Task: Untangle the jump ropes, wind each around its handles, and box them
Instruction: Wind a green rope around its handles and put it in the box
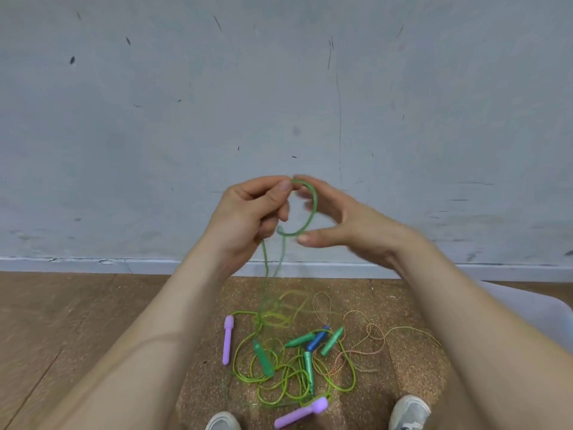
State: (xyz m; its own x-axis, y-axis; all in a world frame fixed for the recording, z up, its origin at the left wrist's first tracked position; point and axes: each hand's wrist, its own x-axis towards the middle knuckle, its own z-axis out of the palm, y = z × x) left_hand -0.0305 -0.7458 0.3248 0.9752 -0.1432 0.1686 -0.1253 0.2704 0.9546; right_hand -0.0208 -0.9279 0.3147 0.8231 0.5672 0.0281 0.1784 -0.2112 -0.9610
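Observation:
My left hand (pixel 248 218) pinches a green jump rope (pixel 313 209) between thumb and fingers, raised in front of the wall. The rope curls in a loop between both hands and two strands hang down to the floor. My right hand (pixel 338 225) is beside the loop with fingers spread and relaxed, index fingertip near the rope's top. On the cork mat (pixel 412 367) below lies a tangle of yellow-green rope (pixel 279 377), several green handles (pixel 263 358), a blue handle (pixel 317 339), two purple handles (pixel 228 339) and a beige speckled rope (pixel 369 336).
A grey scuffed wall (pixel 279 88) rises straight ahead with a skirting strip at the floor. Wooden floor (pixel 62 311) lies left of the mat. My two shoes (pixel 409 411) stand at the mat's near edge. A pale object (pixel 527 302) shows at the right.

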